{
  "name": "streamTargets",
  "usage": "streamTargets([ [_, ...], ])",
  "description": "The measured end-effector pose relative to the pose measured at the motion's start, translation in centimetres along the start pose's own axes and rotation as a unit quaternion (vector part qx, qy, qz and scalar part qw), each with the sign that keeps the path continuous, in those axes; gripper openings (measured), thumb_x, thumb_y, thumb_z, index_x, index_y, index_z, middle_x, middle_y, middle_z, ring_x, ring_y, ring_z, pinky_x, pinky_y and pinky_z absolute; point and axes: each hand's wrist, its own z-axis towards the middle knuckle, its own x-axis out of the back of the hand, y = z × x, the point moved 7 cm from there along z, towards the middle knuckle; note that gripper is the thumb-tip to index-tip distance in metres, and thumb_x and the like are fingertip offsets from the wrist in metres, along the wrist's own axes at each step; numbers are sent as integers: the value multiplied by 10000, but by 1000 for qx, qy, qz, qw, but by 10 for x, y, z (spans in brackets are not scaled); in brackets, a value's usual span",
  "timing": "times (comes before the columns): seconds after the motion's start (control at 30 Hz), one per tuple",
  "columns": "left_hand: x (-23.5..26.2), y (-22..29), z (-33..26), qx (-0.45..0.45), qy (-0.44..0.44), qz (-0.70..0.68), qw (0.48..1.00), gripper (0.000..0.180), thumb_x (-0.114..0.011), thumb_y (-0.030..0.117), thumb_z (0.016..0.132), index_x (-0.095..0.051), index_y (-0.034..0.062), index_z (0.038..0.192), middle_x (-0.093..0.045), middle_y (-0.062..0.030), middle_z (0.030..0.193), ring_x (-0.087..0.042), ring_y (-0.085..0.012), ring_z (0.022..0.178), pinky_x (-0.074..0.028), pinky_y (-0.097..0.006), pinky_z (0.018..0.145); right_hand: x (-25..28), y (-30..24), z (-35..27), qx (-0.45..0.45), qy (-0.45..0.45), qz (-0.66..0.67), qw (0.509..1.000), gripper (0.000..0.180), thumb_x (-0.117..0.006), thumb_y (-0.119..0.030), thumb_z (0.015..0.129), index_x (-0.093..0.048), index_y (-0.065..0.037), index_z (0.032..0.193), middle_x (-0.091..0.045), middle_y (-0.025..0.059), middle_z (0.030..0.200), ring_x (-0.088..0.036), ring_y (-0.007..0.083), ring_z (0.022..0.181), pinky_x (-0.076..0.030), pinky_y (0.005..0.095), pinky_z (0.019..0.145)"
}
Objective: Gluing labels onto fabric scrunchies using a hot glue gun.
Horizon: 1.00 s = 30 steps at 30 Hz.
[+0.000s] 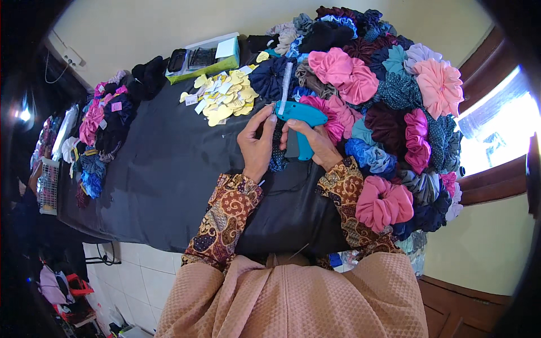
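Note:
My right hand [316, 143] is wrapped around the handle of a teal tagging gun [302, 114], its nose pointing left. A white strip of plastic fasteners [287, 81] sticks up from the gun's top. At the nose, the fingertips of my left hand [255, 145] are pinched together. What they hold is too small to make out. Below the gun, partly hidden between my hands, lies a dark scrunchie with blue dots [277, 161]. A navy scrunchie [269, 79] lies just beyond the gun's nose.
A large heap of scrunchies [389, 127] covers the right side of the black-covered table [169, 169]. Yellow and white paper tags [228, 98] are piled beyond my left hand, by a green-and-white box [204, 58]. More scrunchies [96, 121] lie at the far left, near a plastic basket [48, 186].

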Motion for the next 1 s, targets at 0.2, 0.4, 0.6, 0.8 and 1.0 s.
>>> streamTargets([
  [0.2,-2,6,1,-55,-7,13,998,234,-599,43,908,-657,11,1132,-658,-95,1138,-604,-111,992,-487,-251,842,0,0,-1,-5,6,-5,1000,274,-626,-277,885,-598,-9,938,-632,92,740,-646,191,632,-519,295,568],
  [0.4,-4,10,-1,-73,-3,29,997,235,-601,51,910,-655,11,1136,-663,-91,1122,-612,-108,964,-496,-249,817,2,2,1,3,2,-3,1000,272,-624,-278,885,-596,-12,936,-631,92,739,-642,191,624,-513,292,562],
  [0.6,-2,5,-1,-26,1,15,1000,247,-606,46,908,-647,7,1149,-665,-82,1099,-608,-91,908,-502,-236,773,1,2,1,0,-12,-4,1000,273,-624,-282,884,-598,-15,939,-630,87,745,-642,190,642,-526,301,594],
  [0.8,-5,12,-1,-81,-4,9,997,244,-600,38,908,-651,12,1145,-658,-95,1127,-605,-112,966,-489,-246,826,0,2,0,2,-3,9,1000,247,-618,-253,893,-591,-18,966,-623,79,738,-636,181,622,-516,292,568],
  [1.0,-4,4,0,-52,-11,1,999,229,-593,35,909,-658,8,1126,-650,-109,1153,-604,-142,1020,-481,-267,866,2,3,1,3,-12,10,1000,246,-621,-251,894,-591,-20,974,-622,78,741,-633,178,623,-516,295,565],
])
